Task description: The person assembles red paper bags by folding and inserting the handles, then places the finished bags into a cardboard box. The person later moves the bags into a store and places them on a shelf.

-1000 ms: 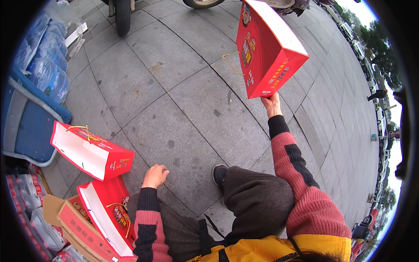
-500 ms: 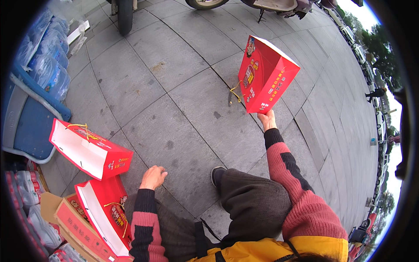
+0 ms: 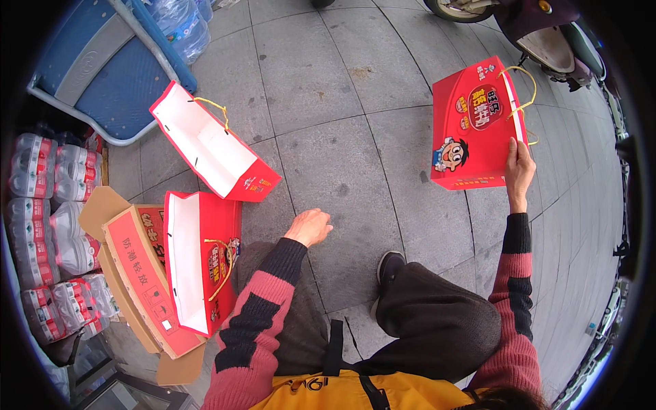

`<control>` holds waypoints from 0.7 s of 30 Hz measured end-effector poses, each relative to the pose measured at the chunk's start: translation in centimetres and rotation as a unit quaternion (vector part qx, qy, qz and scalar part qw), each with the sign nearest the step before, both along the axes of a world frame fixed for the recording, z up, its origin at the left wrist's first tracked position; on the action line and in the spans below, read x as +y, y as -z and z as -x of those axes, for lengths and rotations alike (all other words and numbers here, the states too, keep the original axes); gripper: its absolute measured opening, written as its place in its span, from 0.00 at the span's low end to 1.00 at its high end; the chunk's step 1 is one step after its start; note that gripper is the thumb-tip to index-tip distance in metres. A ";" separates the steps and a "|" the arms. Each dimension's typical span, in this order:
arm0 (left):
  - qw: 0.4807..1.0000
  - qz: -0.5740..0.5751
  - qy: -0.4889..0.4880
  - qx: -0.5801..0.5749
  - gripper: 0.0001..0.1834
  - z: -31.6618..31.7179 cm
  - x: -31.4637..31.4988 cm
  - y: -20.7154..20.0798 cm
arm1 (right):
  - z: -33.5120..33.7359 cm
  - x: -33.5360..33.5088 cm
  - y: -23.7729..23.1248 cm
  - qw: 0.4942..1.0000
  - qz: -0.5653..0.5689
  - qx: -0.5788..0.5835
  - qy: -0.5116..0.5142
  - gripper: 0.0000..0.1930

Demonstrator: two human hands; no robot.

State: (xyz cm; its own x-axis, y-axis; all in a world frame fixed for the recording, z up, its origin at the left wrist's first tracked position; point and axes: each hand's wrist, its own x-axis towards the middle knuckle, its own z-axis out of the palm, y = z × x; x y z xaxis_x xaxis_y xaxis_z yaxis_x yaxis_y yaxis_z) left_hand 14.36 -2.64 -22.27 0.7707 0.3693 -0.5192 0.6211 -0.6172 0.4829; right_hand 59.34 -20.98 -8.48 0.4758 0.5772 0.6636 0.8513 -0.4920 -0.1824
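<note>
My right hand [image 3: 519, 167] grips the rim of a red paper gift bag [image 3: 471, 140], out to the right. This bag is tipped sideways, its yellow cord handles toward the right and its cartoon-printed side facing up. My left hand [image 3: 311, 227] hovers over the paving, fingers loosely curled and nothing seen in them. To its left, a second red gift bag [image 3: 212, 140] shows its white inside and a yellow handle. A third red gift bag [image 3: 188, 260] leans against an open cardboard box [image 3: 140, 277], its white inside showing.
Shrink-wrapped bottle packs [image 3: 34, 236] line the left side. A blue plastic tub or seat [image 3: 102, 65] stands at the far left, with more wrapped bottles [image 3: 181, 27] behind it. A parked scooter [image 3: 547, 41] is at the far right. Grey paving [image 3: 328, 157] lies between.
My view has turned left. The right-hand bag has rotated, so its printed side and handles now show, and my right hand has shifted to its rim. My left hand remains near the standing bags.
</note>
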 end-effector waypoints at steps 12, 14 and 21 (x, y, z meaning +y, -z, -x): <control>0.858 -0.236 -0.238 -0.389 0.11 0.1 1.6 -7.3 | 4.0 6.5 4.8 0.946 0.313 -0.031 -0.084 0.13; 0.781 -0.411 -0.309 -0.353 0.20 1.9 3.6 -9.5 | 4.1 6.3 4.2 0.960 0.258 -0.068 -0.081 0.13; 0.897 -0.355 -0.226 -0.136 0.14 4.9 10.2 -10.0 | 8.0 4.8 3.4 0.958 0.261 -0.022 -0.112 0.10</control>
